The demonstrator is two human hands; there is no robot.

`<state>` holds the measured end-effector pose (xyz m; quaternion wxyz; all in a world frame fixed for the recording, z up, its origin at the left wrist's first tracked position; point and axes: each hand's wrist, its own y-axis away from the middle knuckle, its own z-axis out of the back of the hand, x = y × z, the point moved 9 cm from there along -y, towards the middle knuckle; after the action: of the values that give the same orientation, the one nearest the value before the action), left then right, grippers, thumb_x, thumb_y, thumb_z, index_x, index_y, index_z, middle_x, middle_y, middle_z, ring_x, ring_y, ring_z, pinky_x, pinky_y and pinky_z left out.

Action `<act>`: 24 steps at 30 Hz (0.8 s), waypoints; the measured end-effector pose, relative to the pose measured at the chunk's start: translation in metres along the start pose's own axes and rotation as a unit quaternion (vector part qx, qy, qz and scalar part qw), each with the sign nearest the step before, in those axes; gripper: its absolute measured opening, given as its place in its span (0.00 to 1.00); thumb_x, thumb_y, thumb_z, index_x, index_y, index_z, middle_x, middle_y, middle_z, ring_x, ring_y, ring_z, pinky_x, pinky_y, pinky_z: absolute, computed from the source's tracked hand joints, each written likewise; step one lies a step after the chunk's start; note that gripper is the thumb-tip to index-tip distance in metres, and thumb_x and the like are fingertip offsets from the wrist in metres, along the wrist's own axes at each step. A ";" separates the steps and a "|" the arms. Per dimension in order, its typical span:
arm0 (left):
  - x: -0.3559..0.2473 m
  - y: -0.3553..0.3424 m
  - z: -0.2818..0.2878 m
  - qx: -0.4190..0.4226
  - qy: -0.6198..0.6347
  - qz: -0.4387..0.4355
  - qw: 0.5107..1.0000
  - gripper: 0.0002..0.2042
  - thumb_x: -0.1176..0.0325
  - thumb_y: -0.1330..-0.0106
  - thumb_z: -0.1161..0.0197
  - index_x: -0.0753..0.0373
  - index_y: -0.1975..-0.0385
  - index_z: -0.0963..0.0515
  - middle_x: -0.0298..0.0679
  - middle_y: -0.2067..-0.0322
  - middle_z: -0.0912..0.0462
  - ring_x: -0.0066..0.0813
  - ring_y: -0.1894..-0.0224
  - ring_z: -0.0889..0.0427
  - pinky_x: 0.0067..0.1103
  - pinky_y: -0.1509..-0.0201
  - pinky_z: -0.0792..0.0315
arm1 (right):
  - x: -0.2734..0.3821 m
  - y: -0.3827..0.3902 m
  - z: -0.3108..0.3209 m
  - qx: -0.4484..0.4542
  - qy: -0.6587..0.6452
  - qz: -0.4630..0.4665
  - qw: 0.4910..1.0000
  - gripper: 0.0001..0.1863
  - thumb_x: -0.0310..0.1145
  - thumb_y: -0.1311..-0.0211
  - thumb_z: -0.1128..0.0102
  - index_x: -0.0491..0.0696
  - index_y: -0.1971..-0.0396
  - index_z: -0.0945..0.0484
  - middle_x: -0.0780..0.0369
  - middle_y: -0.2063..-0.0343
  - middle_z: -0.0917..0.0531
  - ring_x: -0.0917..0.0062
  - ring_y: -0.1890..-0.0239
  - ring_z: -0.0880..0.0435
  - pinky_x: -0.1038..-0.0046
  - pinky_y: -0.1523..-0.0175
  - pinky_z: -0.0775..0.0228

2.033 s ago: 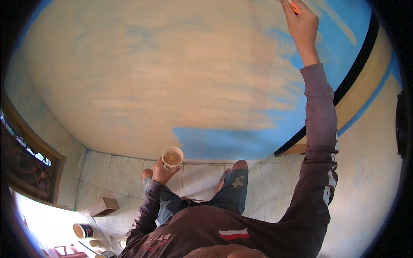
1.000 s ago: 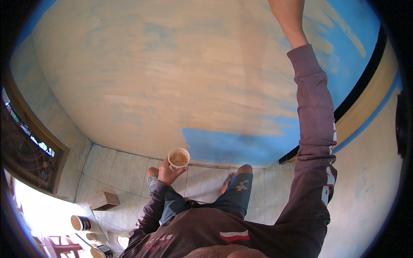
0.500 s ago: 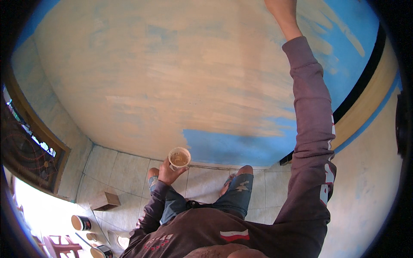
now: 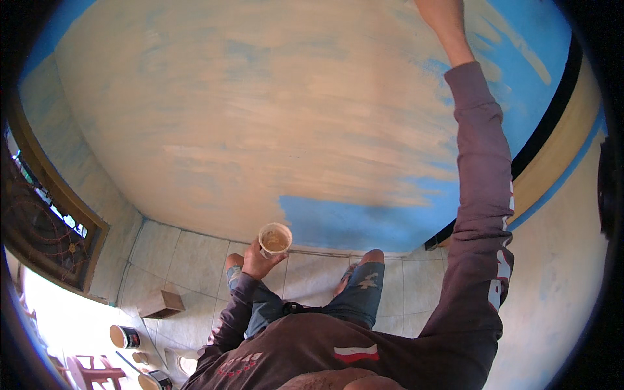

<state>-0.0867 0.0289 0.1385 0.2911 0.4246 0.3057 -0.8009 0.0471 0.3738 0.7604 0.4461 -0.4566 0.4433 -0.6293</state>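
My left hand [image 4: 260,260] grips a light plastic cup [image 4: 274,240] with pale brown liquid paint in it, held above my knees. My right hand [image 4: 441,18] reaches up to the top of the view against a wall [image 4: 292,117] with streaky beige paint over blue; its fingers are mostly out of view, and whatever they hold is hidden. Bare blue paint shows low on that wall and along its right side.
A window with a wooden frame [image 4: 91,253] is at the left. On the tiled floor [image 4: 162,247] stand a small box [image 4: 160,303], paint buckets [image 4: 123,336] and a red plastic chair [image 4: 91,370]. A black band [image 4: 559,91] edges the painted wall at the right.
My right hand moved higher and the orange-handled thing it held two seconds ago is now hidden; over the last half second it shifted slightly right. My left hand keeps the cup, barely moved.
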 end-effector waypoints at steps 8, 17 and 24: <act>0.009 0.002 -0.001 0.002 0.001 0.001 1.000 0.39 0.53 0.51 0.16 0.66 0.42 0.26 0.49 0.50 0.14 0.44 0.45 0.15 0.35 0.42 0.21 | -0.129 0.011 0.045 0.053 0.134 0.006 0.989 0.26 0.58 0.35 0.34 0.51 0.51 0.11 0.61 0.64 0.10 0.76 0.65 0.14 0.73 0.56 0.24; 0.002 0.005 0.000 0.001 0.000 -0.003 1.000 0.40 0.52 0.52 0.15 0.67 0.42 0.26 0.49 0.50 0.14 0.44 0.45 0.15 0.34 0.42 0.21 | -0.178 0.028 0.136 0.035 0.182 -0.070 0.980 0.28 0.60 0.37 0.35 0.49 0.54 0.11 0.55 0.64 0.10 0.66 0.62 0.11 0.67 0.53 0.22; 0.005 0.013 -0.005 -0.001 0.008 0.000 1.000 0.39 0.52 0.52 0.15 0.67 0.43 0.25 0.48 0.51 0.14 0.42 0.46 0.15 0.34 0.42 0.22 | -0.206 0.041 0.197 0.013 0.218 -0.109 0.970 0.27 0.58 0.37 0.33 0.48 0.55 0.11 0.55 0.65 0.10 0.66 0.62 0.11 0.68 0.53 0.22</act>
<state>-0.0772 0.0233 0.1290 0.2891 0.4305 0.3091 -0.7972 0.2830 0.5348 0.7218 0.2732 -0.3484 0.4694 -0.7639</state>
